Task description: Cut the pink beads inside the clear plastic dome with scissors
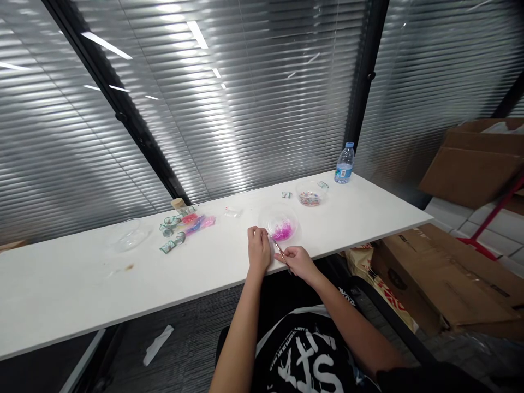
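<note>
My right hand (pixel 299 261) is closed around slim reddish-brown scissors (pixel 280 251), pointing up and left toward a clear plastic bowl. My left hand (pixel 259 246) rests at the bowl's left side with its fingers curled together; whatever they pinch is too small to make out. Bright pink-magenta bits (pixel 282 230) lie heaped in the near part of the clear bowl (pixel 295 218), close beyond both hands. Behind it to the right, a second clear bowl (pixel 298 192) contains small multicoloured pieces (pixel 310 198).
Left on the white table (pixel 213 270) are pink, blue and red packets (pixel 200 224), several green-white wrapped rolls (pixel 167 230) and a clear plastic lid (pixel 130 240). A water bottle (pixel 344 164) stands near the back right. Cardboard boxes (pixel 454 273) fill the floor at right.
</note>
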A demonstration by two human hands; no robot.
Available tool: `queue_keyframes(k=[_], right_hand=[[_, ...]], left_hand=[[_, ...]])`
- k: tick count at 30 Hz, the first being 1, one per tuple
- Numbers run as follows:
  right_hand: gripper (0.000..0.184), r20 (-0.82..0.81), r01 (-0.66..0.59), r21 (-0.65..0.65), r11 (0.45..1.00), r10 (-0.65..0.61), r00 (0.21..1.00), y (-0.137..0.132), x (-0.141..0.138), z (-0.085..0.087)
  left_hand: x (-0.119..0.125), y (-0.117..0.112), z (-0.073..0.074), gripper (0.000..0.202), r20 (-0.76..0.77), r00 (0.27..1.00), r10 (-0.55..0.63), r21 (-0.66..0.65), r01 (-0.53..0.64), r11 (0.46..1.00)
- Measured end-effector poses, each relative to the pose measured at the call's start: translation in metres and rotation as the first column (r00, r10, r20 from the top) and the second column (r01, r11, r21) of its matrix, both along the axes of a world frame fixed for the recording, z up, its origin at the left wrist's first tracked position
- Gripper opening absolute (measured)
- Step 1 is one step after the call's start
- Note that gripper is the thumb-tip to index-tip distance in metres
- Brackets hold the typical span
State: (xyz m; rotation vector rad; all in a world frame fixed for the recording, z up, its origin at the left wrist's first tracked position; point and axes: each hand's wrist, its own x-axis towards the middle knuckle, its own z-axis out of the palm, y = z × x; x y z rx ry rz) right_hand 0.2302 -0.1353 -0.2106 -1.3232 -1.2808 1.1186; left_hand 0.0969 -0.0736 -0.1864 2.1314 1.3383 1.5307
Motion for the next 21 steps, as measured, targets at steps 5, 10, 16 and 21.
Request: queue_keyframes(k=[5,10,16,21], right_hand=[[0.046,0.006,0.020,0.016,1.000,-0.021,1.000,0.0022,-0.0008,-0.0029],[0.045,0.023,0.041,0.032,0.999,-0.042,0.999,0.0031,-0.0012,-0.0045],[0.046,0.035,0.046,0.056,0.997,-0.048,0.998,0.0025,-0.0010,-0.0038],[0.045,0.036,0.067,0.039,0.997,-0.068,0.997,-0.0002,-0.0026,0.0012]], left_hand=[[-0.0010,0.0008,-0.0012,0.021,0.023,1.000,-0.005,0.012,0.004,1.000],[-0.0012,0.0008,-0.0013,0.016,0.021,1.000,-0.007,0.013,0.007,1.000],[-0.0007,0.0015,-0.0014,0.015,0.017,1.000,-0.014,0.015,0.014,1.000],[-0.0009,0.0024,-0.0016,0.016,0.014,1.000,-0.010,0.013,0.010,1.000]])
